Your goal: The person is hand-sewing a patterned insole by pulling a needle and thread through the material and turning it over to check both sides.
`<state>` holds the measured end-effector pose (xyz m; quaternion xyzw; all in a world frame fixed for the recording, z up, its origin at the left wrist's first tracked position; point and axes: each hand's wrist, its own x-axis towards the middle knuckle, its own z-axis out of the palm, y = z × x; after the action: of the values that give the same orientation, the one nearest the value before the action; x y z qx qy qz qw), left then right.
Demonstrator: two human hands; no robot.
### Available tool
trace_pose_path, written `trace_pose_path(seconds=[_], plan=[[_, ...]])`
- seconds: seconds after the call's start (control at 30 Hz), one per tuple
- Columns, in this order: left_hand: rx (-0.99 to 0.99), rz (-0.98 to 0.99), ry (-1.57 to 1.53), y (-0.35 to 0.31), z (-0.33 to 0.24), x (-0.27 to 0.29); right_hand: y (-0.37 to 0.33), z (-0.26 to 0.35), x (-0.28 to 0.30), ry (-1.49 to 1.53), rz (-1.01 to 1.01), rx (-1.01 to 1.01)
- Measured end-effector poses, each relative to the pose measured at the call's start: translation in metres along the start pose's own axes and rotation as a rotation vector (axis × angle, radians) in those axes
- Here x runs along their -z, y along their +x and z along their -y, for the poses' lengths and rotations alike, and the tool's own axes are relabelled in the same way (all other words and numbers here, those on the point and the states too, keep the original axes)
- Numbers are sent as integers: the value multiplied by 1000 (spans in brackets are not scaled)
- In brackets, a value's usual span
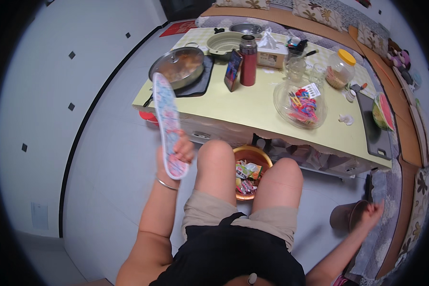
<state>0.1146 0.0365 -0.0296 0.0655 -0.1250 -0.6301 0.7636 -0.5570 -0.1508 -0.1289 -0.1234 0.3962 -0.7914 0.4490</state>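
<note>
My left hand is closed around the lower part of a shoe insole. The insole is long, white-edged and patterned in blue, pink and red, and stands nearly upright. Its top end overlaps the view of a lidded pan on the table. Out to the far right, my right hand is raised beside a brown bin. Its fingers look pinched together and are slightly blurred; whatever they hold is too small to make out. On the table, a clear round container holds colourful thread bundles and yellow-handled snips.
The pale green table carries a phone, red thermos, tissue box, yellow-lidded jar and watermelon piece. Between my knees stands an orange basket of snack packets. A cushioned bench runs along the right.
</note>
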Motion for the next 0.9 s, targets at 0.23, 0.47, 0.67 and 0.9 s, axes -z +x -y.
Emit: trace_pose_path(seconds=[0.23,0.47,0.67,0.9], plan=[[517,172,-277,27,117,-14,-261,-88,-213,-614,839,93],[630,270,-384,14,152,11,-325,-112,-253,-636,1225,646],[607,112,-246,9,145,-22,-324,-110,-253,-694,1233,719],[583,61,-141,8,141,-35,-323,-113,-252,-694,1241,738]])
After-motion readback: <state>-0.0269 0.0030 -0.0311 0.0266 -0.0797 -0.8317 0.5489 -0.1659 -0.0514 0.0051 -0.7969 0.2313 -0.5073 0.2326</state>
